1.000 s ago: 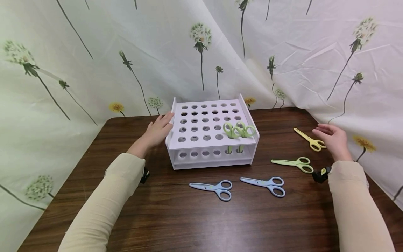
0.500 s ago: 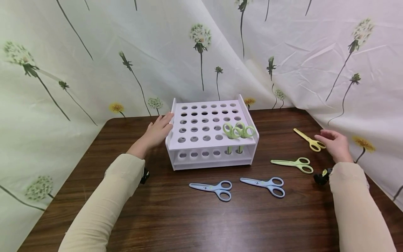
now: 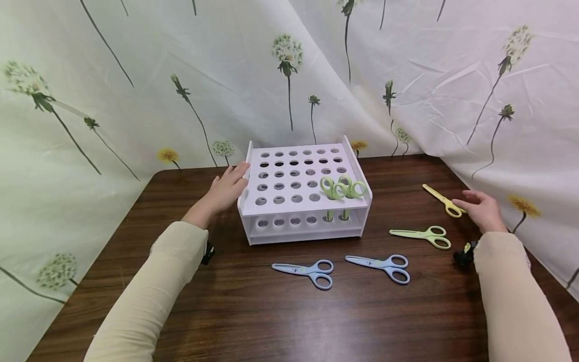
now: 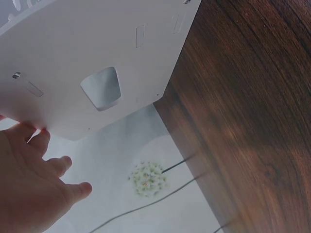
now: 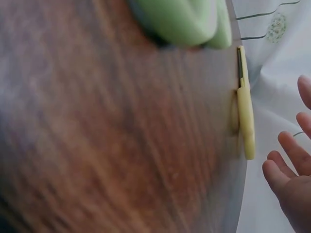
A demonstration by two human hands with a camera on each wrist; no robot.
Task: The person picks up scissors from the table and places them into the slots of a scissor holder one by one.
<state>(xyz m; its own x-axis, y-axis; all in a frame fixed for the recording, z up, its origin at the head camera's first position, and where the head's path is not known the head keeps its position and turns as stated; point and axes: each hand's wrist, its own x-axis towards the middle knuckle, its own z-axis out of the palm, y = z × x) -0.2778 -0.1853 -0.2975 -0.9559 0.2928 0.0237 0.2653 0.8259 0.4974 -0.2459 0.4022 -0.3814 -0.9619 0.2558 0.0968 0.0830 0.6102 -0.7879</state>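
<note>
My left hand (image 3: 221,193) rests with extended fingers against the left side of a white rack (image 3: 271,207) with rows of round holes. In the left wrist view its fingertips touch the edge of the rack's side panel (image 4: 63,63). Two pairs of green scissors (image 3: 333,188) stand upright in front-row holes at the right, handles up. Over at the right, my right hand (image 3: 484,211) hovers beside the handles of the yellow scissors (image 3: 448,205), which lie on the table. The right wrist view shows its fingers loosely bent and holding nothing, apart from the yellow scissors (image 5: 246,114).
Green scissors (image 3: 425,235) lie flat in front of the yellow pair. Two pairs of blue scissors, one left (image 3: 309,271) and one right (image 3: 382,265), lie before the rack on the dark wooden table (image 3: 280,327). A flowered white cloth (image 3: 217,65) hangs behind.
My right hand has come slightly down toward the front, to the handle end of the yellow scissors, its fingers a little more bent. My left hand and the rack stay where they were.
</note>
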